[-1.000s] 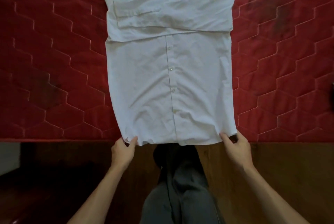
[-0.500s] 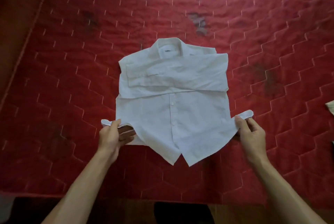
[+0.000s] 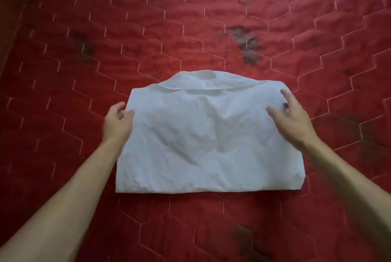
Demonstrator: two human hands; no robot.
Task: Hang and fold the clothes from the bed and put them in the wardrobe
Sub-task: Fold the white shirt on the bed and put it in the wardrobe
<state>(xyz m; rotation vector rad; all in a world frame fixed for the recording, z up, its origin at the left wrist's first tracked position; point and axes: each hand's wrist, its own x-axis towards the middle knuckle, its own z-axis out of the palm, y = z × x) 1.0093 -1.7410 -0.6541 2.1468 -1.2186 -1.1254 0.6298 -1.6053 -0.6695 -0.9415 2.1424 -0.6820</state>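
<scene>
The folded shirt lies flat on the red quilted bed, fold nearest, collar farthest, well apart from the bed's left edge. The left hand is at the shirt's left edge with its thumb on the cloth. Its fingers are loosely curled, and blur hides whether they grasp the cloth. The right hand is over the shirt's far right corner, fingers spread and released.

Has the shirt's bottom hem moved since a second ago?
Yes. The hem of the shirt left the near edge of the bed and went farther onto it, over the shirt's top half.
</scene>
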